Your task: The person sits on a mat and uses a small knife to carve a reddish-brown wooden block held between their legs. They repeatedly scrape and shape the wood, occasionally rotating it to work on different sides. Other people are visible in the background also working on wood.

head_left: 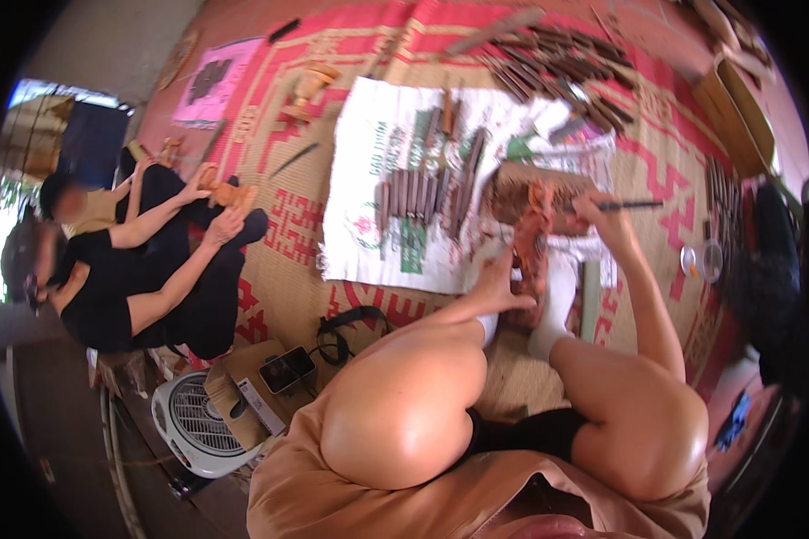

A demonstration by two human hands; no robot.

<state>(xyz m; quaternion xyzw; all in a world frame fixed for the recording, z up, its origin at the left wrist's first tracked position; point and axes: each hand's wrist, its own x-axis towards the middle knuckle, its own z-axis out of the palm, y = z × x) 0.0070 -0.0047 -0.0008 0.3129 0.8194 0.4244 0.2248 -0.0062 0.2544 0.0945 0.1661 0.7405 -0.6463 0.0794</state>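
Bracing the carving [530, 253] from its left side, the left hand [494, 286] sets its thumb and fingers, spread apart, against the wood, I judge to stop it turning. The right hand [593, 211] has its fingers closed round a tool [631, 206], whose dark length sticks out to their right; from my end I can't tell whether its tip touches wood. The carving sits between the two hands, its far end near the right fingers. Just behind that end lies a block [505, 190], likely a backstop. White socks [562, 292] flank the carving close to the left fingers, perhaps as a second brace. Beyond those fingers and leftward, I see spare tools [412, 195] lined up on a sack [349, 162], probably for easy picking. Well to their left, a co-worker's hands [223, 226] hold a paler piece [231, 195].
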